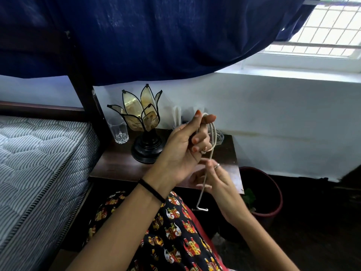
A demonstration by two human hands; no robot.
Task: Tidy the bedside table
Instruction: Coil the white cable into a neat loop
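My arms were bare, with no sleeves reaching the wrists. A thin black band [151,190] circled the wrist of my left hand [180,151], whose nails were painted orange-red, and a slim silver ring [216,166] sat on a finger of my right hand [216,182]. Over my lap lay a black garment [172,237] printed with small red, yellow and white elephants.

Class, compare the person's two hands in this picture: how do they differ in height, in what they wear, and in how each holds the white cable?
The left hand is raised higher, above the table; the right hand sits lower, near the table's front edge. The left hand has the white cable looped around its fingers; the right hand pinches the single strand hanging below. The left wrist wears a black band; the right hand wears a finger ring. Both have a grip on the same cable.
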